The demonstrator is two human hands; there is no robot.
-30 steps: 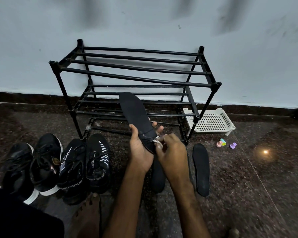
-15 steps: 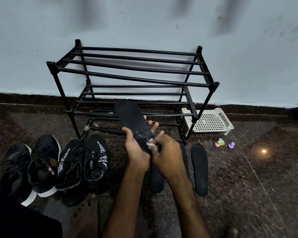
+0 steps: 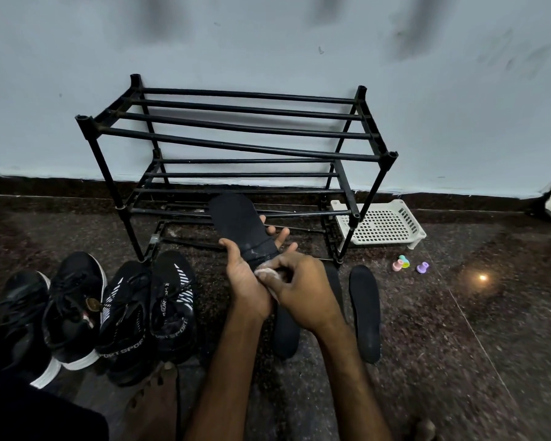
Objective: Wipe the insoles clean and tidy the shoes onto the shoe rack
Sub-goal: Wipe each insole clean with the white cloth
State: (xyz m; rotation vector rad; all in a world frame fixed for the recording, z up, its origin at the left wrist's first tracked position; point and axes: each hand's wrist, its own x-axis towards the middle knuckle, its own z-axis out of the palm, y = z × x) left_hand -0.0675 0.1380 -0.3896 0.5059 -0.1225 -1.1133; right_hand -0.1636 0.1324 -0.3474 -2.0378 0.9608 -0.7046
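1. Left hand (image 3: 245, 281) grips the held insole (image 3: 236, 224) at its lower end. The thumb lies across the near face and the fingertips show past the right edge.
2. Held insole: black, raised off the floor in front of the shoe rack (image 3: 236, 135). Its upper end tilts left and overlaps the rack's lower bars in view.
3. Right hand (image 3: 303, 291) has its fingers curled, pinching a small white cloth (image 3: 266, 273). The cloth is pressed on the lower part of the held insole, right beside the left thumb.
4. Shoe rack: black tube frame standing against the wall (image 3: 458, 90), with bare bars on every tier.
5. Floor insole (image 3: 365, 313) lies flat in front of the rack's right front leg, lengthwise toward the camera.
6. Second floor insole (image 3: 285, 332) lies just left of that one, mostly hidden under the right forearm.
7. Two striped shoes (image 3: 172, 303) sit side by side in front of the rack's left front leg, toes toward the rack.
8. Black shoe with white sole (image 3: 74, 310) is left of the striped pair. An all-black shoe (image 3: 16, 316) is further left, well off the rack's left side.
9. White basket (image 3: 379, 224) sits on the floor, touching or just beside the rack's right end; can't tell which.
10. Small coloured plastic pieces (image 3: 401, 264) lie on the floor in front of the basket, right of the rack.
11. Bare foot (image 3: 153, 405) is at the bottom of the frame, nearer the camera than the striped shoes.
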